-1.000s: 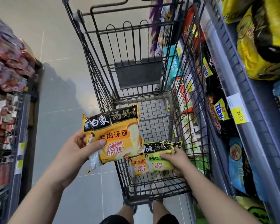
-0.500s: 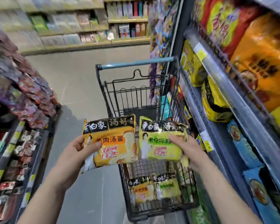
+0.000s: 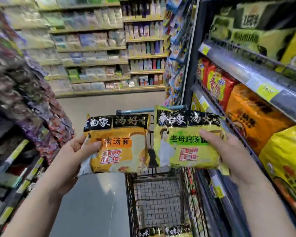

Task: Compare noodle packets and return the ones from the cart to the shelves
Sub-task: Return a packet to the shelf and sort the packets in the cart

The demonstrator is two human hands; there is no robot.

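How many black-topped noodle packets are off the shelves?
4: orange packet in left hand, green packet in right hand, two packets low in the cart; more may be hidden.

Cart packets (image 3: pixel 176 231) cut by btm edge; far shelves (image 3: pixel 92 48) blurred.

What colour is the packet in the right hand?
The packet is yellow-green with black on top; head view.

orange noodle pkt (image 3: pixel 122 147), yellow-green pkt (image 3: pixel 183 151) just beside (both upright)
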